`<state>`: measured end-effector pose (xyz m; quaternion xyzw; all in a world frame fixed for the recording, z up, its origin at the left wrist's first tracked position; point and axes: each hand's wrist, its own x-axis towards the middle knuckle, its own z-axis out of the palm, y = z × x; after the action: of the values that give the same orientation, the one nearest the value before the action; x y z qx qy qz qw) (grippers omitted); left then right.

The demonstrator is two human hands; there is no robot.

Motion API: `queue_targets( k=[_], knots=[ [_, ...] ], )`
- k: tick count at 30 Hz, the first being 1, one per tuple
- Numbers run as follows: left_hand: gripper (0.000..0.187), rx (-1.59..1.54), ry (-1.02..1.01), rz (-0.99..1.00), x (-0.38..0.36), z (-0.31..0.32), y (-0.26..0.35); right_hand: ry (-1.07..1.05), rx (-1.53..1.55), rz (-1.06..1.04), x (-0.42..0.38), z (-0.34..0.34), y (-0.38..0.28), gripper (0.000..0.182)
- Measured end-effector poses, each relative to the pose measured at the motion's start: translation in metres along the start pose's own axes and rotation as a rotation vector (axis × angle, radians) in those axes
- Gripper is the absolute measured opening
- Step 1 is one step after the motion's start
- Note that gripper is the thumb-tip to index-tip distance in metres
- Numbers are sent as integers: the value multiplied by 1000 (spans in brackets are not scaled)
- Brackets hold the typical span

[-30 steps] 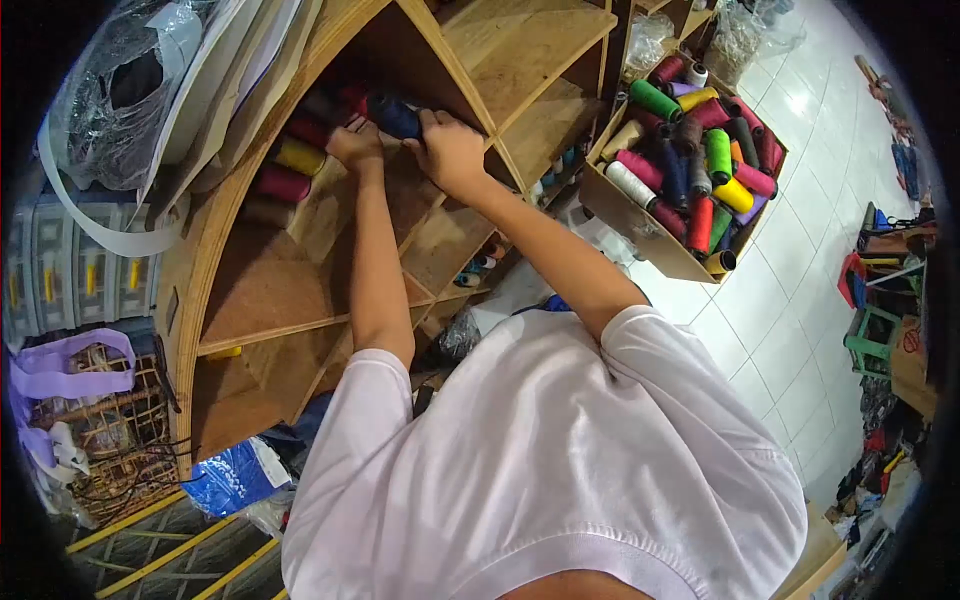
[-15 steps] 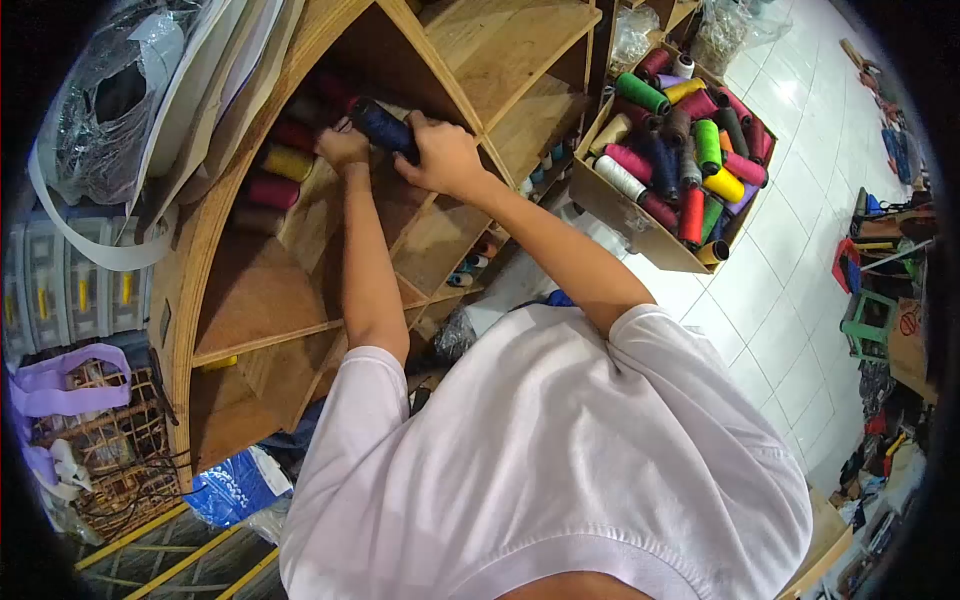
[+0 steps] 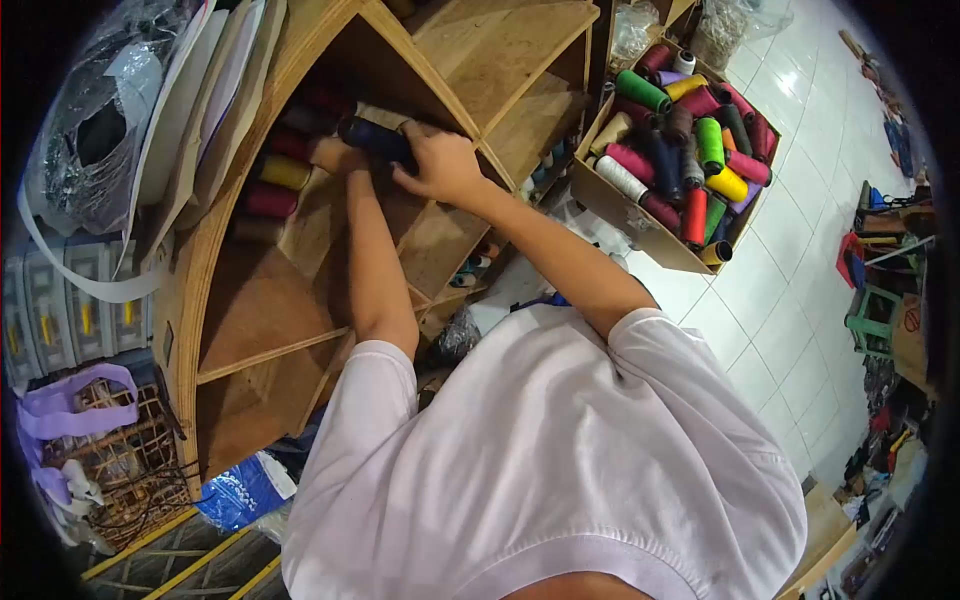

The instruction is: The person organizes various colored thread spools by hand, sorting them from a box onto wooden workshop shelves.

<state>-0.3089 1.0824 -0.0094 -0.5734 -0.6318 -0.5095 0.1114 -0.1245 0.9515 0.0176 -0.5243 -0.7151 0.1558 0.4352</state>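
Note:
A dark navy thread spool (image 3: 376,139) lies sideways inside an upper compartment of the wooden shelf (image 3: 330,338). My right hand (image 3: 446,166) is closed around its right end, with the thumb below and the fingers above. Just under the spool's left end is my left hand (image 3: 340,157), reaching inward; its fingertips are hidden in shadow among the stored spools. Beside it, along the left of the compartment, sit a yellow spool (image 3: 286,172), a magenta spool (image 3: 270,200) and a red spool (image 3: 290,144). Darker spools farther in are hard to make out.
A cardboard box (image 3: 640,232) piled with spools of many colours stands to the right, above the white tiled floor (image 3: 775,330). Plastic drawers (image 3: 75,305) and a purple strap (image 3: 75,400) are at left. A green stool (image 3: 872,320) stands far right.
The navy spool has shifted slightly left and down, tilting closer to level. My right hand moved with it, and my left hand slid slightly lower beneath its end.

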Motion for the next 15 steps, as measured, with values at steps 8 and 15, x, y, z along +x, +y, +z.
queue_targets(
  k=[8,15],
  knots=[
    [28,-209,-298,-113,-14,-14,31,-18,-39,-7,0,0,-1,46],
    [27,-165,-138,-55,-13,6,9,13,-65,-23,-1,-2,-2,47]
  ],
)
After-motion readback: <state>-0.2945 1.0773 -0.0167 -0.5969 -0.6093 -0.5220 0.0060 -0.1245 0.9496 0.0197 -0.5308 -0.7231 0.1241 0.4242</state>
